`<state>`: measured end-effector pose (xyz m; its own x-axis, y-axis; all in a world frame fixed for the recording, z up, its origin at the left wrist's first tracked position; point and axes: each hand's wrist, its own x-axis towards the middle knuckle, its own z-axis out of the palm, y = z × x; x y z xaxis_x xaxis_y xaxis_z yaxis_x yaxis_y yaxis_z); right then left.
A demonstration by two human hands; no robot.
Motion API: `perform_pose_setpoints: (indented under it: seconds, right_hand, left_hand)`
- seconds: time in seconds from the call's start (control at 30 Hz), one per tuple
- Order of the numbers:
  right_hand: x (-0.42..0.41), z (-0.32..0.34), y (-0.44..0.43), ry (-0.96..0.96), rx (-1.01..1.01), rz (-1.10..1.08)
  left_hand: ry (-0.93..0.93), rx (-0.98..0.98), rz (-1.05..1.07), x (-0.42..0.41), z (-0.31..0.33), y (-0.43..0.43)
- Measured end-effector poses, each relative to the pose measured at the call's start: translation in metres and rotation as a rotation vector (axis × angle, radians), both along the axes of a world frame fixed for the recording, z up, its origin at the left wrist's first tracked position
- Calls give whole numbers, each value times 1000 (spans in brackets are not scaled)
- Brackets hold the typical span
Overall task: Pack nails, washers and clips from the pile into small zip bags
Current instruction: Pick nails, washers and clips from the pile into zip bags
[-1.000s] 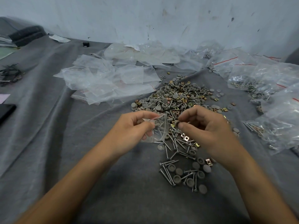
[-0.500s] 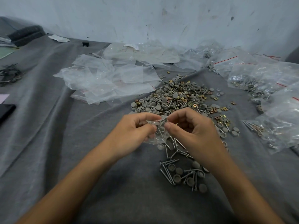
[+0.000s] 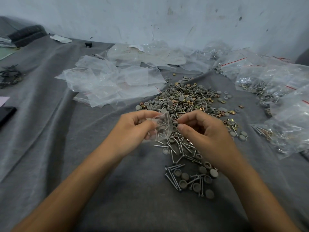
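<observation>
My left hand (image 3: 133,129) grips a small clear zip bag (image 3: 163,129) by its left side, above the grey cloth. A few grey washers and a nail show through the plastic. My right hand (image 3: 205,131) is curled at the bag's right edge, its thumb and forefinger pinching something small and dark that looks like a washer. Behind both hands lies the big pile (image 3: 184,99) of grey washers, nails and brass clips. A smaller scatter of nails and washers (image 3: 189,178) lies under my right wrist.
Empty zip bags (image 3: 108,84) are heaped at the back left of the pile. Filled bags (image 3: 284,84) with red seal lines crowd the right side. A black phone (image 3: 6,113) and a dark wire bundle (image 3: 8,76) lie at the far left. A wall stands close behind.
My right hand came in to the bag's mouth half a second ago and has now drawn slightly back to its right edge. My left hand has tilted the bag a little.
</observation>
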<state>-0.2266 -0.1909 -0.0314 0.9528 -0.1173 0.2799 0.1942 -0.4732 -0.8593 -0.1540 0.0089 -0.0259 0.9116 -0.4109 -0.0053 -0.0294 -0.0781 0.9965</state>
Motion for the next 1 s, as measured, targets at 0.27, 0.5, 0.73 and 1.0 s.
perform_pose_setpoints:
  seconds: [0.27, 0.5, 0.73, 1.0]
  right_hand:
    - [0, -11, 8, 178, -630, 156]
    - [0, -12, 15, 186, -719, 156]
    - [3, -11, 9, 131, -657, 103]
    - [1, -4, -5, -78, -189, -55]
  left_hand:
    - [39, -12, 80, 5, 0, 1]
    - [38, 0, 58, 5, -1, 2]
    - [32, 10, 48, 3, 0, 1]
    - [36, 15, 23, 2, -1, 2]
